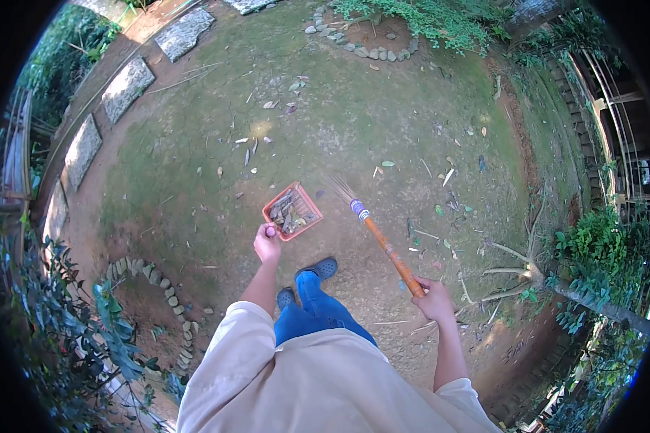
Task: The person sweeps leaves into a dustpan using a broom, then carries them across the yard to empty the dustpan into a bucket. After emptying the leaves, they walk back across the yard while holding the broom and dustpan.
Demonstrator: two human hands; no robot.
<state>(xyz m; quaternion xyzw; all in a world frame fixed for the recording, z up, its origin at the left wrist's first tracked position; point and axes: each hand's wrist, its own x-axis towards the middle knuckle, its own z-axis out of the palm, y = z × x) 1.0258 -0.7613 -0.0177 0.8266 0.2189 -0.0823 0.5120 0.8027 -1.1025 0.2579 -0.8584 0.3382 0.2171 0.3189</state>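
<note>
My left hand is closed round the handle of an orange-pink plastic dustpan, held in front of my feet. Dry brown leaves lie heaped inside the dustpan. In my right hand is the upper end of a stick broom with an orange-brown handle and a purple-and-white binding. Its thin bristles spread out to the right of the dustpan, pointing away from me over the ground.
Scattered leaves dot the mossy ground. Flat stone slabs line the left side. Stone rings stand at the far side and lower left. A small trunk with spreading roots is on the right.
</note>
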